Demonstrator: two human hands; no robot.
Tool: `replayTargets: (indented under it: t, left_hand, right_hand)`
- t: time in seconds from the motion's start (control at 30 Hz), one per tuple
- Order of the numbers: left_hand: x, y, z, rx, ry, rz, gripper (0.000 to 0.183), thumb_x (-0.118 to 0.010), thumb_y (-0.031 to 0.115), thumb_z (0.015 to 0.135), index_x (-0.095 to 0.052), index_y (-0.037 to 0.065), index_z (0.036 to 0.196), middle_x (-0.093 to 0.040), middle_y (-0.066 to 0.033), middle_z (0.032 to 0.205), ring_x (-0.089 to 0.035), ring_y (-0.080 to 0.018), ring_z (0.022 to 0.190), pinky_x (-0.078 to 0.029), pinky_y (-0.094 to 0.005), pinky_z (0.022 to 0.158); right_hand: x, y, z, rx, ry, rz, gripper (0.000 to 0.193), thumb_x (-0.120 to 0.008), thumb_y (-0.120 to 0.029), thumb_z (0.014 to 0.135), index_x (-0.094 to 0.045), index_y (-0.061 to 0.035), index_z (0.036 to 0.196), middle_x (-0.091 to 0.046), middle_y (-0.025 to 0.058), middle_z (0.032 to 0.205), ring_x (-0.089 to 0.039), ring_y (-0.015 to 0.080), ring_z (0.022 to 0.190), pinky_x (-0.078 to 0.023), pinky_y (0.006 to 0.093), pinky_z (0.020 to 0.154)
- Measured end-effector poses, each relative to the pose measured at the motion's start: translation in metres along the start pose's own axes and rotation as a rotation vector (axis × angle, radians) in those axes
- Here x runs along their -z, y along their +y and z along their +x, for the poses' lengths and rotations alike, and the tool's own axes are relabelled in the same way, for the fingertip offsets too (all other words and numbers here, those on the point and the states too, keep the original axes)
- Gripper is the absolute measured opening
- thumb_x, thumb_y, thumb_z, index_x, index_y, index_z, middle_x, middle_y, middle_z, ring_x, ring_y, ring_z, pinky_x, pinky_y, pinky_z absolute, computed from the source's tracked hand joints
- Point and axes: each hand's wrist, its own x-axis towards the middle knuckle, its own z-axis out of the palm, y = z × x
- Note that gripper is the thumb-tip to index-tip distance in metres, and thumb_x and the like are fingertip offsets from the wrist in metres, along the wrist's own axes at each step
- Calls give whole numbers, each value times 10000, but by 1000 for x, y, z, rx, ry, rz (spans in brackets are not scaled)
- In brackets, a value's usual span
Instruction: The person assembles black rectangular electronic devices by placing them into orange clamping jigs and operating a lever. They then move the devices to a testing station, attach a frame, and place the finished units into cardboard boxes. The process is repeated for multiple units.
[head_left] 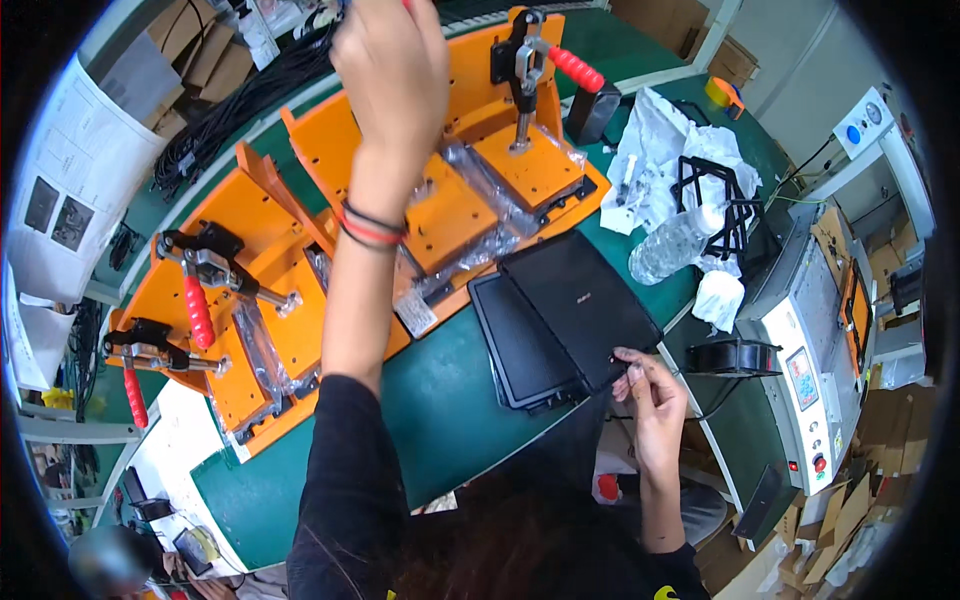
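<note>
My left hand [392, 75] reaches up to the top edge of the view, curled closed. A sliver of red at its fingers matches the clamp handles; most of that handle is cut off or hidden. Beneath it stands an orange fixture [450, 225] with flat plates and clear plastic film. Another toggle clamp with a red handle [575, 68] rises to its right. My right hand [655, 400] pinches the near right corner of a flat black panel [583, 300]. That panel overlaps a second black panel with a raised rim [525, 340] on the green table.
A second orange fixture [270, 275] with two red-handled clamps stands left. At right are a clear plastic bottle [668, 248], crumpled white paper [650, 150], black frames [715, 195] and a white machine [800, 340]. Another person [115, 560] is at the lower left.
</note>
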Motion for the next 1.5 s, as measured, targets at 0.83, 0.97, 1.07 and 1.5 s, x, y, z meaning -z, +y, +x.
replayTargets:
  t: [0.83,0.97,1.07,1.5]
  left_hand:
    - [191,75,-185,610,-232,-26,173,-483,48,889,-445,-25,1041,-467,-115,958,-467,-208,878,-381,-319,788]
    - [188,65,-232,726,-626,103,246,-513,63,878,-491,-53,1094,-511,-192,1009,-493,-323,993,-376,-402,904]
    - [172,51,-237,571,-605,160,374,-544,115,887,-455,-77,1195,-501,-230,1114,-484,-351,1044,-367,-426,930]
    - [131,26,-234,674,-647,225,455,-561,231,894,-441,-100,1182,-436,-294,1146,-416,-438,998,-317,-522,912]
  right_hand:
    - [-159,24,101,189,-435,-184,152,-599,-16,833,-663,64,945,-667,164,699,-672,180,625,-536,261,588]
    - [-162,32,101,225,-424,-276,153,-612,-6,810,-674,48,940,-655,173,668,-666,183,599,-530,269,570]
    - [-158,40,99,253,-453,-236,161,-611,-14,812,-676,38,949,-654,178,669,-658,180,580,-527,281,568]
    - [-135,24,131,460,-343,-502,136,-642,-59,749,-694,-3,861,-645,202,771,-637,352,745,-502,398,709]
